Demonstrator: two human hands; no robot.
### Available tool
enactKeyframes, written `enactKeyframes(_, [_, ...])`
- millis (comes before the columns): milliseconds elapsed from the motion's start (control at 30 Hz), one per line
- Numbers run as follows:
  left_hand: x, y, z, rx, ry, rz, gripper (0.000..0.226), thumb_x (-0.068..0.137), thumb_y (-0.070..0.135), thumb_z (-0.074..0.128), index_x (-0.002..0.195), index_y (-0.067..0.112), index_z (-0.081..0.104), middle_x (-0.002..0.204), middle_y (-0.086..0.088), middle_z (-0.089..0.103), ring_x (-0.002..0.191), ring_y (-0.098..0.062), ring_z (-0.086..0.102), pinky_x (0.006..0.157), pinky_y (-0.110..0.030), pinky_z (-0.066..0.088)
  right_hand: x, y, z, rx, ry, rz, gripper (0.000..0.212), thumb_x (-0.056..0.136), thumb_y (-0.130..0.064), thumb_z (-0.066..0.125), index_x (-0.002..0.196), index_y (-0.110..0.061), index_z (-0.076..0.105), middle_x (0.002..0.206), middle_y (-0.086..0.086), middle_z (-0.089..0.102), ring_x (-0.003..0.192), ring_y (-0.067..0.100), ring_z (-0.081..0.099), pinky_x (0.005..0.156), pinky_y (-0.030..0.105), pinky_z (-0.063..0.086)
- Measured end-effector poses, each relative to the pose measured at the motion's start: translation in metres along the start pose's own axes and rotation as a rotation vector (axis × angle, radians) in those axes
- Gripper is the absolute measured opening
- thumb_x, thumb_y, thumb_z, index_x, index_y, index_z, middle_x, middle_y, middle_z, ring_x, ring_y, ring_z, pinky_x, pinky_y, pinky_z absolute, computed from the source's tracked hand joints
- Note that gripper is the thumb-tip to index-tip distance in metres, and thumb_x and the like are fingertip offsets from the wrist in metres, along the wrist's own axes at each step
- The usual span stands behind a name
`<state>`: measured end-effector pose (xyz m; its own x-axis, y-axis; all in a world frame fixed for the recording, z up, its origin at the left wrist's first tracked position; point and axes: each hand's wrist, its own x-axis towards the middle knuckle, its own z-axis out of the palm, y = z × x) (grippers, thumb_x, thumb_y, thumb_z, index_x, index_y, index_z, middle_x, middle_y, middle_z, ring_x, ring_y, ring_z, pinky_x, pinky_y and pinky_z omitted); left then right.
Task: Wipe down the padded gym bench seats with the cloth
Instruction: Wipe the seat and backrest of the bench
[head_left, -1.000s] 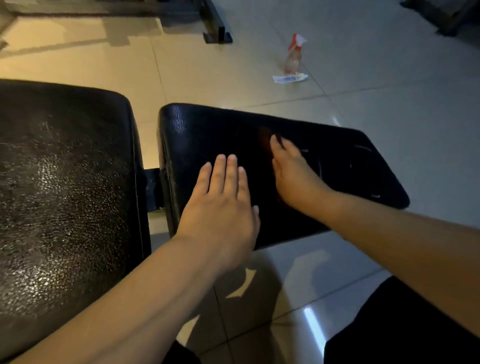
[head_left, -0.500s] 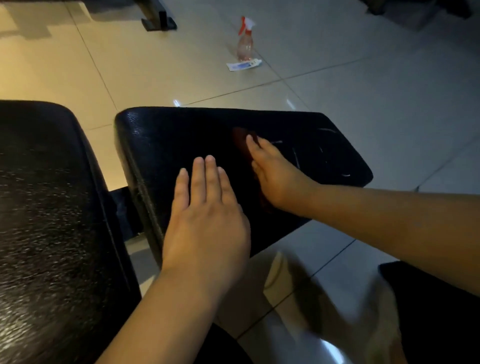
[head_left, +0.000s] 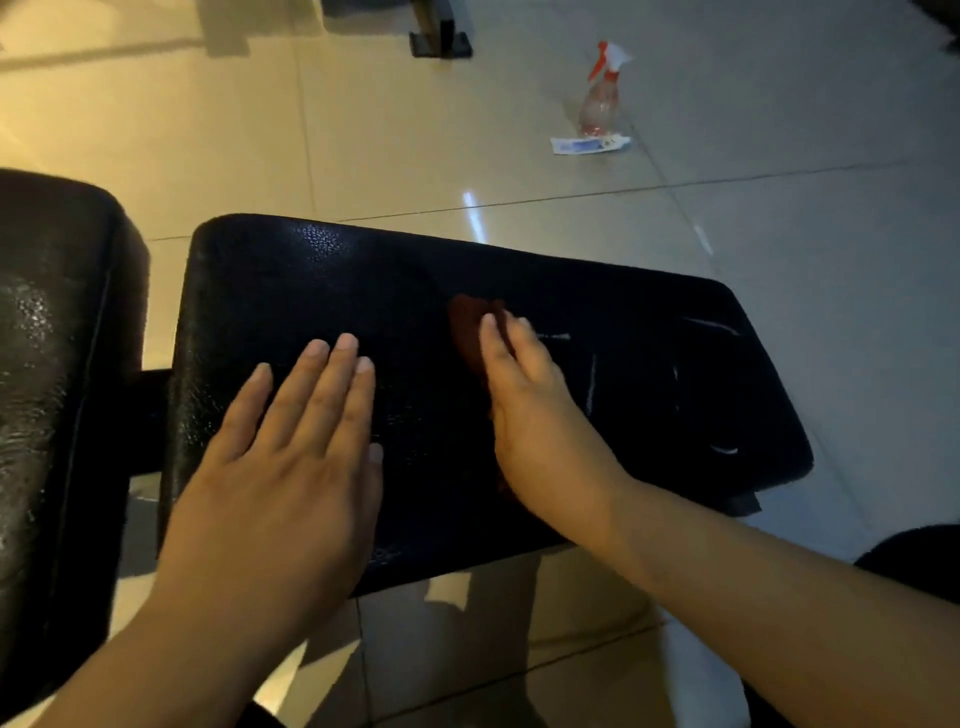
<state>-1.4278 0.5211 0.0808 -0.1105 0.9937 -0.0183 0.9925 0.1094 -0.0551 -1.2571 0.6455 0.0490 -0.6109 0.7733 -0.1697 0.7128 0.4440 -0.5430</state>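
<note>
A black padded bench seat (head_left: 322, 291) fills the middle of the view, with pale cracks in its surface at the right end. My left hand (head_left: 291, 467) rests flat on its near left part, fingers straight. My right hand (head_left: 535, 405) presses a dark reddish-brown cloth (head_left: 467, 322) onto the middle of the seat; most of the cloth is hidden under the hand. A second black padded seat (head_left: 52, 389) lies at the far left, separated by a narrow gap.
A spray bottle (head_left: 600, 98) with a red and white trigger stands on the tiled floor at the back right, a small tube (head_left: 589, 144) lying in front of it. A dark metal equipment foot (head_left: 440, 44) sits at the top centre.
My right hand with the cloth has slid slightly across the seat. My left hand stays flat on the seat. The view has shifted with my head.
</note>
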Motion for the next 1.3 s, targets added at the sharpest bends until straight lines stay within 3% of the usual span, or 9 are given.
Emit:
enactKeyframes(67, [0.006, 0.009, 0.001, 0.018, 0.008, -0.1, 0.065, 0.1, 0.039, 0.023, 0.155, 0.002, 0.024, 0.163, -0.016, 0.017, 0.153, -0.028, 0.011, 0.122, -0.052, 0.017, -0.014, 0.004, 0.001, -0.039, 0.024, 0.006, 0.092, 0.1, 0.0, 0.049, 0.157, -0.034, -0.015, 0.163, -0.016, -0.021, 0.152, 0.01, -0.02, 0.127, 0.038, 0.004])
enactKeyframes(200, [0.019, 0.021, 0.008, 0.09, 0.015, -0.241, 0.066, 0.102, 0.045, 0.016, 0.157, 0.008, 0.018, 0.164, -0.013, 0.012, 0.153, -0.025, 0.006, 0.123, -0.05, 0.012, -0.035, -0.005, 0.0, -0.064, -0.115, -0.212, 0.093, 0.099, -0.003, 0.048, 0.152, -0.033, -0.021, 0.159, -0.018, -0.032, 0.144, 0.006, -0.033, 0.115, 0.029, -0.015])
enactKeyframes(333, [0.017, 0.027, 0.009, 0.109, -0.005, -0.299, 0.064, 0.103, 0.045, 0.01, 0.158, 0.012, 0.013, 0.165, -0.008, 0.008, 0.153, -0.022, 0.003, 0.124, -0.047, 0.008, -0.001, 0.021, -0.014, -0.077, -0.091, -0.348, 0.076, 0.098, -0.012, 0.039, 0.161, -0.022, -0.003, 0.168, -0.004, -0.01, 0.153, 0.015, -0.017, 0.12, 0.036, -0.003])
enactKeyframes(467, [0.026, 0.053, 0.011, 0.047, 0.028, -0.471, 0.064, 0.101, 0.044, 0.004, 0.159, 0.016, 0.006, 0.166, -0.004, 0.001, 0.153, -0.02, -0.004, 0.124, -0.048, 0.003, -0.016, 0.047, -0.019, -0.049, -0.099, -0.297, 0.08, 0.099, -0.003, 0.041, 0.159, -0.026, -0.006, 0.167, -0.006, -0.012, 0.153, 0.016, -0.017, 0.12, 0.036, -0.003])
enactKeyframes(633, [0.034, 0.062, 0.016, 0.085, 0.035, -0.572, 0.065, 0.101, 0.048, 0.0, 0.159, 0.02, 0.0, 0.167, -0.001, -0.003, 0.153, -0.017, -0.008, 0.124, -0.047, -0.001, -0.016, 0.067, -0.024, -0.133, -0.211, -0.642, 0.079, 0.088, -0.012, 0.028, 0.161, -0.016, -0.001, 0.169, 0.005, -0.008, 0.153, 0.02, -0.014, 0.118, 0.038, -0.002])
enactKeyframes(800, [0.037, 0.061, 0.015, 0.108, -0.02, -0.565, 0.067, 0.099, 0.05, -0.002, 0.159, 0.02, -0.004, 0.167, 0.0, -0.008, 0.152, -0.016, -0.011, 0.124, -0.048, -0.003, 0.002, 0.102, -0.045, -0.151, -0.217, -0.557, 0.077, 0.095, -0.009, 0.036, 0.161, -0.015, -0.002, 0.169, 0.005, -0.01, 0.153, 0.024, -0.013, 0.125, 0.043, 0.01])
enactKeyframes(933, [0.042, 0.065, 0.012, 0.13, -0.039, -0.587, 0.067, 0.1, 0.05, 0.0, 0.159, 0.019, -0.001, 0.167, 0.0, -0.005, 0.153, -0.016, -0.008, 0.124, -0.048, -0.002, -0.008, 0.12, -0.048, -0.336, -0.261, -0.907, 0.075, 0.091, -0.015, 0.03, 0.16, -0.008, 0.002, 0.168, 0.015, -0.003, 0.153, 0.027, -0.01, 0.118, 0.042, -0.006])
enactKeyframes(1133, [0.046, 0.068, 0.009, 0.118, -0.037, -0.596, 0.062, 0.104, 0.045, 0.007, 0.16, 0.017, 0.001, 0.167, -0.002, -0.003, 0.153, -0.017, -0.006, 0.124, -0.047, -0.003, 0.041, 0.092, -0.05, -0.248, -0.267, -0.788, 0.082, 0.103, -0.02, 0.05, 0.161, -0.013, -0.007, 0.168, 0.009, -0.011, 0.155, 0.025, -0.012, 0.112, 0.032, -0.002])
enactKeyframes(1300, [0.045, 0.068, 0.011, 0.127, -0.029, -0.579, 0.063, 0.104, 0.047, 0.004, 0.159, 0.017, 0.0, 0.167, -0.003, -0.003, 0.153, -0.018, -0.006, 0.124, -0.048, -0.003, 0.021, 0.102, -0.046, -0.159, -0.217, -0.678, 0.07, 0.097, -0.018, 0.025, 0.161, -0.009, -0.003, 0.167, 0.014, -0.006, 0.155, 0.03, -0.006, 0.122, 0.038, 0.006])
